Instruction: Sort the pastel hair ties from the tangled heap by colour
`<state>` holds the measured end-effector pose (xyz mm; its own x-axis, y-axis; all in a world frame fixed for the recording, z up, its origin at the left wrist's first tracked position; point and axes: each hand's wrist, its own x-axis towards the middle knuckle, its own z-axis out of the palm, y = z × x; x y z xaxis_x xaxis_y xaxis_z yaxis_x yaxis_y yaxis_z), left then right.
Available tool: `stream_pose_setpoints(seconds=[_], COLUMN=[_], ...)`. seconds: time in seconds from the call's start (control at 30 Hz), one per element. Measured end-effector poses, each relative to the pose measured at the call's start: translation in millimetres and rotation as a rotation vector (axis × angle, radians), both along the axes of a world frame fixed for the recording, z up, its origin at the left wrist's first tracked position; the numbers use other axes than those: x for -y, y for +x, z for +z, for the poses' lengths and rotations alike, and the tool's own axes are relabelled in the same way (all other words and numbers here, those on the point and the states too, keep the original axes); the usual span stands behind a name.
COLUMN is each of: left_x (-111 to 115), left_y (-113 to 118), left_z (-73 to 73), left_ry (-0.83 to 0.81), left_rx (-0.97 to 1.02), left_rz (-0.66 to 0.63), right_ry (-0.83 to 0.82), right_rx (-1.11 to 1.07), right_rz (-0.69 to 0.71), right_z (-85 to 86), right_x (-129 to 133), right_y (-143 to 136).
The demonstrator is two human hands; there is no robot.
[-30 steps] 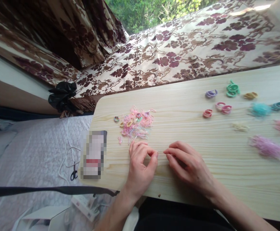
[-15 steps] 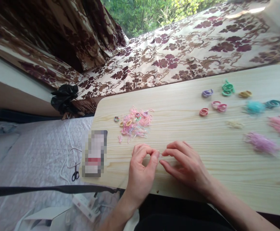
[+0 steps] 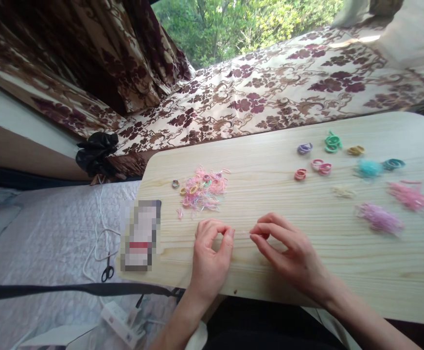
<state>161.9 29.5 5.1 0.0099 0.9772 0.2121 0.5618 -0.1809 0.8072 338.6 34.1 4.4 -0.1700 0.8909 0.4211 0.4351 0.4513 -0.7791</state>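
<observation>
Over the front part of the wooden table (image 3: 270,194), my left hand (image 3: 211,253) pinches thumb against forefinger. My right hand (image 3: 292,248) is pinched too, a short gap to its right. A thin pale strand (image 3: 242,232), very faint, seems to stretch between the two sets of fingertips; its kind is hard to tell. Beyond my left hand lies a mixed pile of small elastic bands (image 3: 204,189), mostly pink, with a few coloured hair ties in it. To the right of my right hand is a bunch of lilac bands (image 3: 379,218).
Sorted hair ties, among them green (image 3: 332,142), purple (image 3: 304,148) and red (image 3: 300,174), sit at the back right, near turquoise bands (image 3: 369,168) and pink bands (image 3: 411,195). A blurred-out phone-like object (image 3: 141,236) lies at the left edge. Scissors (image 3: 107,273) rest on the bed.
My hands have moved apart, and the gap between the fingertips is wider. The right thumb and fingers have closed into a pinch. The view has shifted slightly.
</observation>
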Motion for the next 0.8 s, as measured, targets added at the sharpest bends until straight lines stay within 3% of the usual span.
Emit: stream_pose_setpoints(seconds=[0.2,0.37,0.5,0.63,0.8], left_x=[-2,2,2,2,1], left_y=[4,4,1,-1,-2], left_z=[-20.5,-31.2,-36.8,-40.3,-41.5], left_ry=[0.122,0.186,0.246,0.261,0.277], left_rx=[-0.167,-0.258,-0.319,-0.340,-0.346], left_rz=[-0.025,-0.051,-0.060,-0.062,-0.082], right_ry=[-0.390,-0.601,-0.443,-0.241,-0.246], right_rx=[-0.206,-0.308,-0.179,0.044,0.262], right_rz=[-0.050,-0.138,-0.254,-0.481,-0.704], right_z=[17.7,24.9,25.6,21.6,12.0], right_x=[8,18,27,36,42], right_y=[21,39,64,108,160])
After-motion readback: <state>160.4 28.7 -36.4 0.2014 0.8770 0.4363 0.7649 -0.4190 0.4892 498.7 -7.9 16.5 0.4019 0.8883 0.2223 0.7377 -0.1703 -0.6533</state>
